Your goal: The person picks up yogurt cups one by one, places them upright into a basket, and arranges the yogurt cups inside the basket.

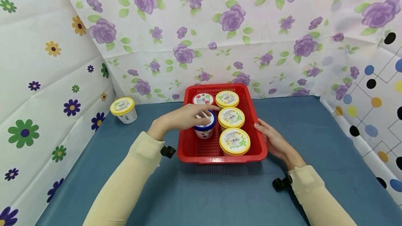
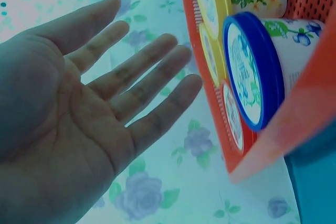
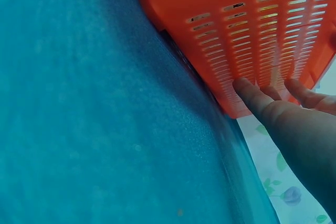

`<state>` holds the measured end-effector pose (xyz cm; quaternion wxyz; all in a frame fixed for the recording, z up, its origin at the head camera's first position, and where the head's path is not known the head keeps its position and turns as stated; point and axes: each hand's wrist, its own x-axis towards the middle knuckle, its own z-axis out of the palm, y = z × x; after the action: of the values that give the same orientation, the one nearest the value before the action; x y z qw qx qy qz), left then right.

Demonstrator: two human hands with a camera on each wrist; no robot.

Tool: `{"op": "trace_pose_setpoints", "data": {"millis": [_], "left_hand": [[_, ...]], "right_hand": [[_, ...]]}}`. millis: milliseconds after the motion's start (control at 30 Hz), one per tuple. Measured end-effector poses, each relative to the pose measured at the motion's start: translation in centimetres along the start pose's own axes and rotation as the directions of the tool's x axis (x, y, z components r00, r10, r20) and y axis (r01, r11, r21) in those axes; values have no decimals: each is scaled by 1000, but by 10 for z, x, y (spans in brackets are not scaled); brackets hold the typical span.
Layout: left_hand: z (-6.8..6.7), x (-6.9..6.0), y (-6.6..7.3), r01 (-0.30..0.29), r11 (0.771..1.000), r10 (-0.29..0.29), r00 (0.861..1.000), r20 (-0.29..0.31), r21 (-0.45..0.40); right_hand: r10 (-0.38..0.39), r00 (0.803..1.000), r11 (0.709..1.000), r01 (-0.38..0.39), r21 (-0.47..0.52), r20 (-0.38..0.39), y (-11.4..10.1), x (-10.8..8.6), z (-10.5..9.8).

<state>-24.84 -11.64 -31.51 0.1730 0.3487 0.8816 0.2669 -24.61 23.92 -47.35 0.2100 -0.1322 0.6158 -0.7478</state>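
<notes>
A red plastic basket (image 1: 194, 159) holds several lidded paper tubs. Three yellow-lidded tubs (image 1: 235, 141) line its right side; on the left are a red-lidded tub (image 1: 202, 97) at the back and a blue-lidded tub (image 1: 204, 134) nearer me. My left hand (image 1: 187, 116) hovers over the blue lid and covers part of it. In the left wrist view its fingers (image 2: 163, 114) are spread and apart from the tubs, with nothing held. My right hand (image 1: 276, 141) rests against the basket's right side, and its extended fingers touch the slotted wall (image 3: 241, 51).
One more yellow-lidded tub (image 1: 124, 110) stands on the blue tablecloth (image 1: 201, 198) at the back left. Flower-printed cloth (image 1: 194, 58) hangs close behind the basket, with patterned cloths at both sides.
</notes>
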Motion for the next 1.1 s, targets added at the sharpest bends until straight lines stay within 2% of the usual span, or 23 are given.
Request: {"op": "trace_pose_setpoints", "data": {"millis": [200,333,633,800,933,1100], "left_hand": [[-7,-13,-10,-35,997,27,991,-132,-61],[-10,-22,-16,-31,995,12,982,-189,-100],[-19,-36,-29,-22,990,-17,961,-277,-138],[-22,-41,-38,-27,982,-36,943,-330,-186],[-24,-46,-45,-37,981,-35,929,-368,-188],[-29,-56,-49,-13,982,-66,913,-402,-190]], "right_hand": [[-3,1000,1000,3,5,-5,1,-1,1],[-4,1000,1000,4,7,1,2,-2,1],[-8,1000,1000,8,24,11,4,-2,-1],[-8,1000,1000,8,23,8,3,-2,-1],[-7,1000,1000,7,14,9,2,-1,-1],[-12,1000,1000,12,13,13,1,0,-1]]}}
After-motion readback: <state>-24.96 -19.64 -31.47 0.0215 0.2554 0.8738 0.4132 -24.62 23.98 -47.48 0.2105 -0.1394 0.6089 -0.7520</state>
